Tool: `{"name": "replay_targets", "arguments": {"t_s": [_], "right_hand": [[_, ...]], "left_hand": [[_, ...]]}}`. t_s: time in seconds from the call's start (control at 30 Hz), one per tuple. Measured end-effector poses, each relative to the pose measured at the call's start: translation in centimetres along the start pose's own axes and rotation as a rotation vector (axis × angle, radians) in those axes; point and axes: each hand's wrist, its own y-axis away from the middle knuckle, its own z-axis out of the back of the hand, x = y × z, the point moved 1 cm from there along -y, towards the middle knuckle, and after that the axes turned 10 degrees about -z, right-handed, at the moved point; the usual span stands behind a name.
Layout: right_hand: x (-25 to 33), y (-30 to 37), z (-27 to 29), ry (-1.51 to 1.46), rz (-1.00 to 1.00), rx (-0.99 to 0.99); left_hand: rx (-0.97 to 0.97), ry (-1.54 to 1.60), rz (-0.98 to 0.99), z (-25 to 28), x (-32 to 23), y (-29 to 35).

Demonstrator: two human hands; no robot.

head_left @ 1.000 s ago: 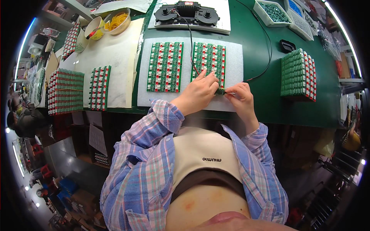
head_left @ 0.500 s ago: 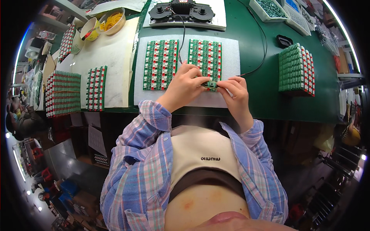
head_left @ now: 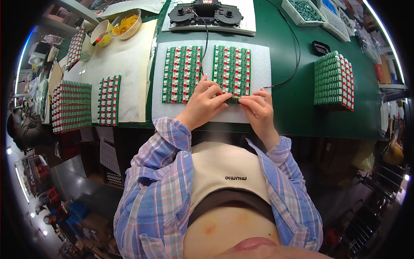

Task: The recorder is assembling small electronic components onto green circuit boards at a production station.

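Observation:
Between the fingertips of both hands is a small green circuit board (head_left: 235,99), mostly covered by the fingers. My left hand (head_left: 203,105) is closed, pinching its left end; a black cable (head_left: 206,39) runs down to this hand's raised forefinger. My right hand (head_left: 259,108) pinches the right end, its other fingers curled; a thin lead with a red part (head_left: 271,86) reaches this hand. Just beyond the hands, two panels of green boards with white and red parts, a left panel (head_left: 182,73) and a right panel (head_left: 232,64), lie on a white foam sheet (head_left: 261,60).
A black device with two round dials (head_left: 205,16) stands at the back. Stacked board panels stand at right (head_left: 332,82) and left (head_left: 71,105), beside a single panel (head_left: 108,101). Bowls, one with yellow bands (head_left: 127,24), sit far left; trays of small parts (head_left: 304,11) far right.
The small board has tipped from showing its face to nearly edge-on between the fingers. Both hands have shifted slightly. The whole view has moved a little.

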Motion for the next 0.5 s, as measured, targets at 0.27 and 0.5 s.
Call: {"name": "replay_targets", "arguments": {"t_s": [0.27,0.5], "right_hand": [[0.1,0.55,-0.24,0.211,0.095,-0.005],[0.59,0.41,-0.04,0.234,0.092,0.023]], "left_hand": [[0.04,-0.002,0.038,0.18,-0.18,-0.27],[0.018,0.008,0.032,-0.04,-0.12,-0.47]]}}
